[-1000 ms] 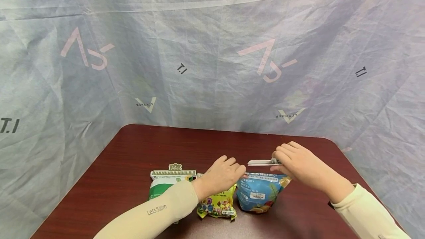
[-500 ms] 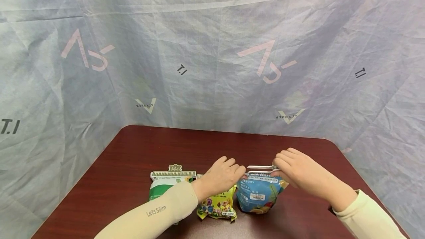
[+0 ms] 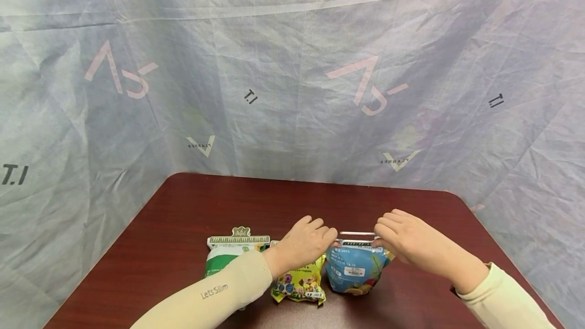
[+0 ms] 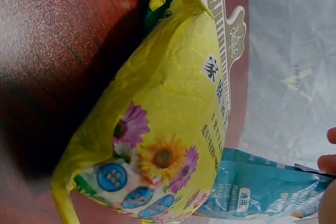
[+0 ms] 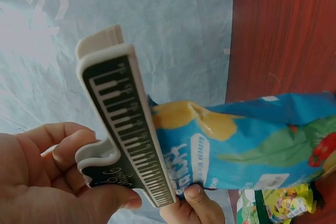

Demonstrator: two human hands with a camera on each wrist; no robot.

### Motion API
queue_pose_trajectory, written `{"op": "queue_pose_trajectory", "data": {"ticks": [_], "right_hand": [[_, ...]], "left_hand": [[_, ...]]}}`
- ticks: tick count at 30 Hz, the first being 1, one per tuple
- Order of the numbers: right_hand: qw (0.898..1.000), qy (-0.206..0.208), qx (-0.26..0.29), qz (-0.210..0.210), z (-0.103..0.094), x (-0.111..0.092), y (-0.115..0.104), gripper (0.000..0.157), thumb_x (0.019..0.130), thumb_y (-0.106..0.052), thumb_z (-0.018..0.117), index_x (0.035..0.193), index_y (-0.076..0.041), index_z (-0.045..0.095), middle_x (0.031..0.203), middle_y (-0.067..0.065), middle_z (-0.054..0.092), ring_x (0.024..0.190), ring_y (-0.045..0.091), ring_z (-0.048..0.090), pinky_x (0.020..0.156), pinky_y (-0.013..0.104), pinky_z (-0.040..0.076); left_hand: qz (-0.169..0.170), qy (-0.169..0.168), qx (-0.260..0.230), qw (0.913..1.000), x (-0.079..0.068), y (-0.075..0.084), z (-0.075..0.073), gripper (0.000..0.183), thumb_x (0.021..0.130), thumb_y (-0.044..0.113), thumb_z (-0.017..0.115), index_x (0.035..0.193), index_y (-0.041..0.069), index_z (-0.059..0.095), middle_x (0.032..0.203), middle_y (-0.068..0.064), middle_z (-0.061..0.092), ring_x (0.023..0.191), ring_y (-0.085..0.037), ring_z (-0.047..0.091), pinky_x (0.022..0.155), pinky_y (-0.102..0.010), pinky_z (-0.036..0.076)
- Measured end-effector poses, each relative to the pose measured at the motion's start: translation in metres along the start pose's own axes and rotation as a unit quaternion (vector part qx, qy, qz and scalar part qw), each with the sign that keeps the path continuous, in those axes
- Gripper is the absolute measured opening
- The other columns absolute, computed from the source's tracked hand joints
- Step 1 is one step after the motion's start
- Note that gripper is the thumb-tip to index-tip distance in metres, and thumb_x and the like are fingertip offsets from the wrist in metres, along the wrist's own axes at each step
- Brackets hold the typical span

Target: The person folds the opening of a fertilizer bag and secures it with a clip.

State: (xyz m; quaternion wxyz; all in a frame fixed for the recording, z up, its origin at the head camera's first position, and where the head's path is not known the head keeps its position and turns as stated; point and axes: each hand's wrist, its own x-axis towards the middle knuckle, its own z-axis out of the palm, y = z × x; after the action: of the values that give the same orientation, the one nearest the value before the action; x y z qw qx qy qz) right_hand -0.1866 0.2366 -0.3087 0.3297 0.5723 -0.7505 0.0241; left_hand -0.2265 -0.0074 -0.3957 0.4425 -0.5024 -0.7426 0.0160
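Observation:
A blue bag with pictured vegetables (image 3: 354,270) stands right of centre on the table. My left hand (image 3: 301,241) pinches its upper left corner; in the right wrist view those fingertips (image 5: 194,198) show beneath the clip. My right hand (image 3: 407,237) grips the handle of a long white-framed bag clip with a dark piano-key face (image 5: 131,129), thumb on the front. The clip lies along the bag's top edge, its two bars slightly apart in the head view. Whether the bag's edge sits fully between the bars cannot be told.
Left of the blue bag stands a yellow bag with printed flowers (image 3: 299,283), partly behind the left forearm. Further left is a green and white bag (image 3: 221,260) with a piano-key clip (image 3: 239,239) on its top. A grey cloth (image 3: 292,65) hangs behind the dark red table (image 3: 183,207).
My right hand has lowered the clip onto the blue bag's top edge, and its bars now lie at that edge. The left hand has stayed at the bag's corner.

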Motion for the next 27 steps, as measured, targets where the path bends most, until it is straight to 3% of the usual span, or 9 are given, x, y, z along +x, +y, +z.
{"op": "queue_pose_trajectory", "data": {"ticks": [4,12,19,27], "right_hand": [[1.0,-0.001,0.0,-0.006,0.003,0.001,-0.001,0.035,0.1,-0.027,0.037,0.068,-0.014,0.042,0.068,-0.01,0.035,0.061,0.006,0.033,0.061,0.02,0.03],[1.0,-0.023,0.009,-0.002,0.008,0.001,0.0,0.032,0.099,-0.027,0.039,0.07,-0.014,0.044,0.069,-0.009,0.038,0.062,0.008,0.036,0.061,0.021,0.032],[1.0,0.007,0.019,-0.022,0.017,0.0,0.001,0.033,0.099,-0.027,0.04,0.069,-0.013,0.044,0.068,-0.009,0.038,0.061,0.007,0.036,0.059,0.02,0.032],[0.999,-0.003,0.034,-0.019,0.022,0.0,0.0,0.03,0.097,-0.027,0.045,0.07,-0.015,0.044,0.069,-0.01,0.037,0.062,0.006,0.035,0.059,0.02,0.032]], "left_hand": [[0.0,-0.007,-0.003,1.0,-0.002,0.0,0.003,0.034,0.1,0.035,0.029,0.076,0.016,0.044,0.055,0.011,0.039,0.057,-0.009,0.02,0.052,-0.024,0.021],[-0.02,-0.037,-0.009,0.9991,-0.002,0.003,0.002,0.036,0.091,0.05,0.047,0.078,0.016,0.048,0.056,0.01,0.041,0.056,-0.01,0.034,0.053,-0.026,0.025],[-0.024,-0.044,-0.008,0.9987,-0.002,0.003,0.001,0.043,0.089,0.058,0.043,0.076,0.017,0.047,0.055,0.01,0.037,0.054,-0.009,0.034,0.053,-0.025,0.025],[-0.029,-0.038,-0.016,0.9987,-0.002,0.003,0.001,0.044,0.089,0.059,0.042,0.077,0.017,0.049,0.057,0.01,0.044,0.055,-0.009,0.036,0.053,-0.025,0.027]]}}
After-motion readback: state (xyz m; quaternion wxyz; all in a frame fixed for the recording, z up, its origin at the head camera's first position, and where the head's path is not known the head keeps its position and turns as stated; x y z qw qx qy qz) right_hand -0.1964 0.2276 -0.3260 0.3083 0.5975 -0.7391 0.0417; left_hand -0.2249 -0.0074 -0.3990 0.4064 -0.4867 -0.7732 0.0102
